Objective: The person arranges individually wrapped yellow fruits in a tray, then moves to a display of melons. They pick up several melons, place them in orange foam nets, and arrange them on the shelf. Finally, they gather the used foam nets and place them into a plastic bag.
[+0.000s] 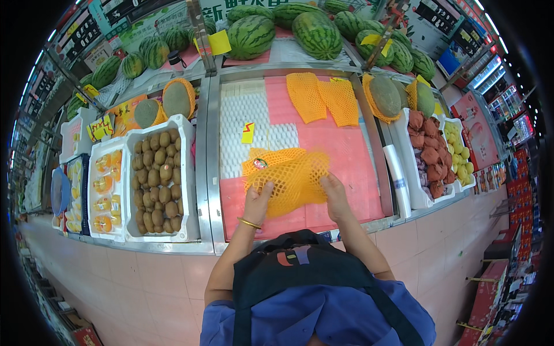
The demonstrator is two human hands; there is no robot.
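Both my hands hold a yellow-orange foam fruit net [288, 190] stretched between them above the display counter. My left hand [258, 201], with a gold-coloured bangle at the wrist, grips the net's left end. At its right end, my right hand [336, 197] grips the mesh, which is partly blurred there. Under and behind it lies another foam net [272, 158] with a small red and green sticker or tag. Two more foam nets [306, 97] lie flat at the back of the counter. Pink sheets [342, 151] and white foam netting [242, 106] line the counter.
Metal edging [213, 173] frames the counter. A white foam crate [188, 173] of kiwifruit stands left. On the right are a plastic bag roll [396, 179], a crate of paper-wrapped fruit [430, 151] and net-wrapped melons [384, 96]. Watermelons [318, 36] and metal posts [201, 39] stand behind.
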